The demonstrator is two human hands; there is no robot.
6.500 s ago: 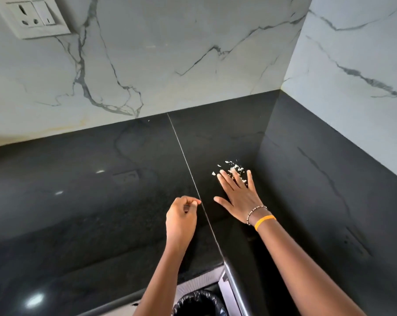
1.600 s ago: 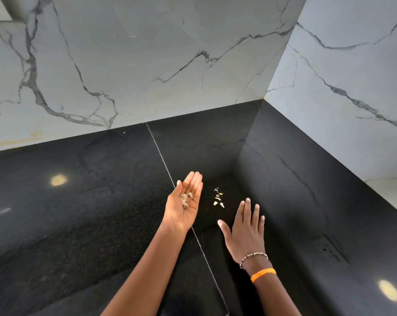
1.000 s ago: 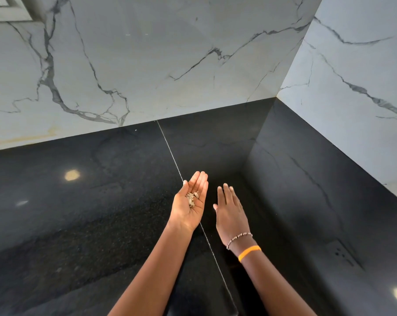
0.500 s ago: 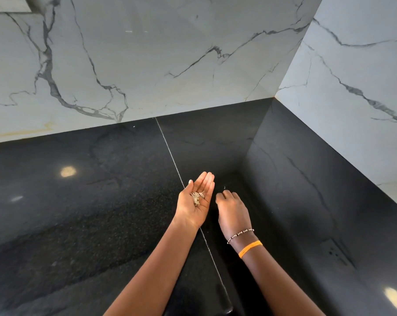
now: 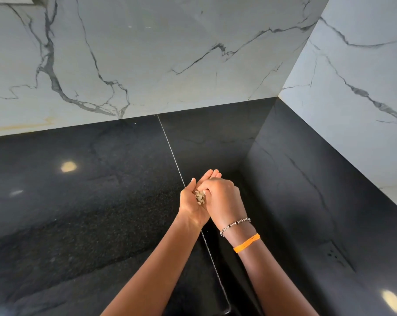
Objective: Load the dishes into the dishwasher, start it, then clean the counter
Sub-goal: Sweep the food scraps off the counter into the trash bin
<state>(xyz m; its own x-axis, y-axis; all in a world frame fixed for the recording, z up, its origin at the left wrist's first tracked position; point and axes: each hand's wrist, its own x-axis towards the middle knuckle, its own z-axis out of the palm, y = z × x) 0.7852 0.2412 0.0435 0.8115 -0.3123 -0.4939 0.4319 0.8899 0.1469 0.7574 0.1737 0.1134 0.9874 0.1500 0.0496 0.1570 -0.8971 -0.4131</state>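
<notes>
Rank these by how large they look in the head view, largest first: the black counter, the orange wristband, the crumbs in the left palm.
1. Black counter, by far the largest.
2. Orange wristband.
3. Crumbs, partly hidden by the right hand, so only narrowly ranked below the wristband.

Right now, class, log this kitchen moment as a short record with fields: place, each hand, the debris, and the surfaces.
place: corner of a black counter below marble-look walls
left hand: palm up, cupped, carrying pale scraps
right hand: palm down over the left palm, fingertips at the scraps
right wrist: beaded bracelet, orange band
counter seam: thin pale line
</notes>
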